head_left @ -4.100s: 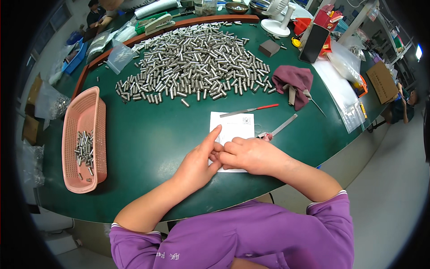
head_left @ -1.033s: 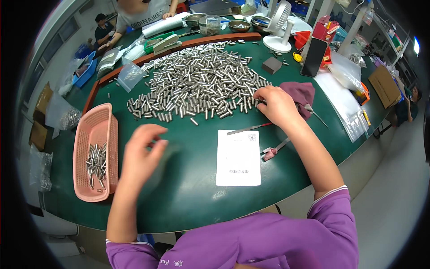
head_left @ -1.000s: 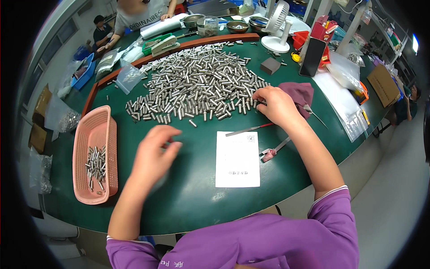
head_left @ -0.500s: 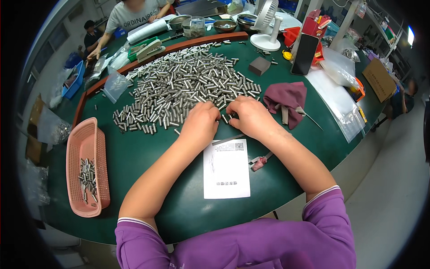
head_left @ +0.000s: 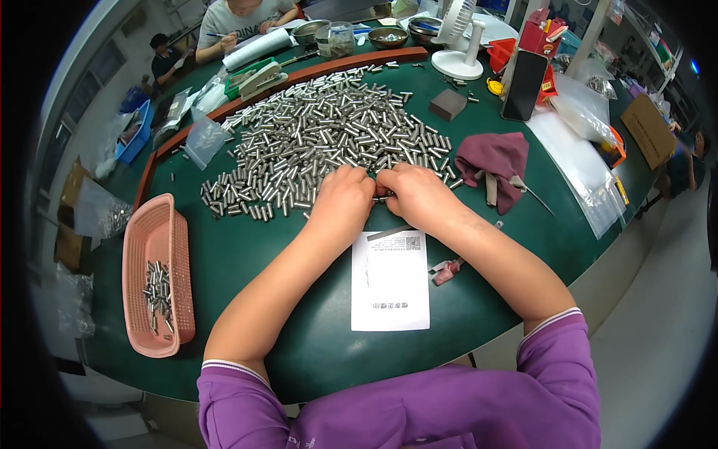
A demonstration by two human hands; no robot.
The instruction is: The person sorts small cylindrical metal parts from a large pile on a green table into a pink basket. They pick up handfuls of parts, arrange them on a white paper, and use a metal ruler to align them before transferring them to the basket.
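A green table (head_left: 464, 314) spreads beneath the left hand (head_left: 342, 202) and the right hand (head_left: 415, 196). A broad heap of short metal pins (head_left: 314, 135) lies just beyond both hands, its near edge close to their knuckles. Well to the left of the left hand stands a long pink basket (head_left: 182, 299) with more pins in it. A white sheet of paper (head_left: 390, 284) lies flat on the near side of the hands, between the forearms. A crumpled maroon cloth (head_left: 490, 168) sits to the right of the right hand. The two hands meet side by side, fingers curled inward; whether the left grips anything cannot be told. Farther off, beyond the right hand, are a dark phone (head_left: 525, 86), upright, and a dark block (head_left: 448, 105). A flat file (head_left: 387, 233) crosses the paper's far edge, partly hidden under the right hand. One single pin (head_left: 384, 197) shows at the right hand's fingertips; whether they pinch it is unclear.
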